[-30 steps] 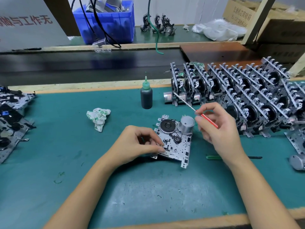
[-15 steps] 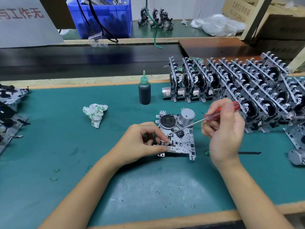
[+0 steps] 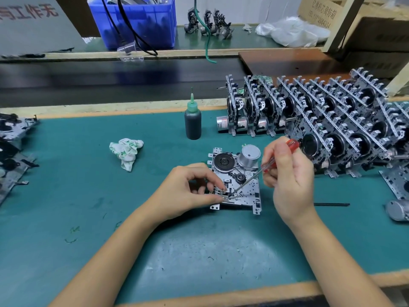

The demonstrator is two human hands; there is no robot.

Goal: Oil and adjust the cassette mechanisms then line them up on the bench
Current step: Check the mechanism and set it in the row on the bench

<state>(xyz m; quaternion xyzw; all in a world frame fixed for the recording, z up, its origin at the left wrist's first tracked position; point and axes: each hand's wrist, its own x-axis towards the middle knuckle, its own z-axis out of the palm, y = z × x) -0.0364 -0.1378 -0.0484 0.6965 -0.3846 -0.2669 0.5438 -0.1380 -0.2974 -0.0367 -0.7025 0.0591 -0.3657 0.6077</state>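
A silver cassette mechanism (image 3: 243, 191) with a black flywheel and a round motor lies flat on the green mat (image 3: 88, 196) at the centre. My left hand (image 3: 188, 191) pinches its near left edge with thumb and forefinger. My right hand (image 3: 285, 173) grips a red-handled screwdriver (image 3: 269, 165), whose tip touches the mechanism beside my left fingertips. A dark oil bottle (image 3: 193, 121) with a green nozzle stands upright behind it. Several finished mechanisms (image 3: 309, 120) stand on edge in rows at the right.
A crumpled white cloth (image 3: 126, 151) lies left of centre. More mechanisms (image 3: 13, 147) lie flat at the left edge. A thin black tool (image 3: 332, 204) and a loose motor (image 3: 397, 210) sit at the right. A blue crate (image 3: 137, 21) stands on the far shelf.
My right hand turned the screwdriver from pointing up and away to pointing down, and brought its tip onto the mechanism. My left hand kept its hold on the mechanism's edge.
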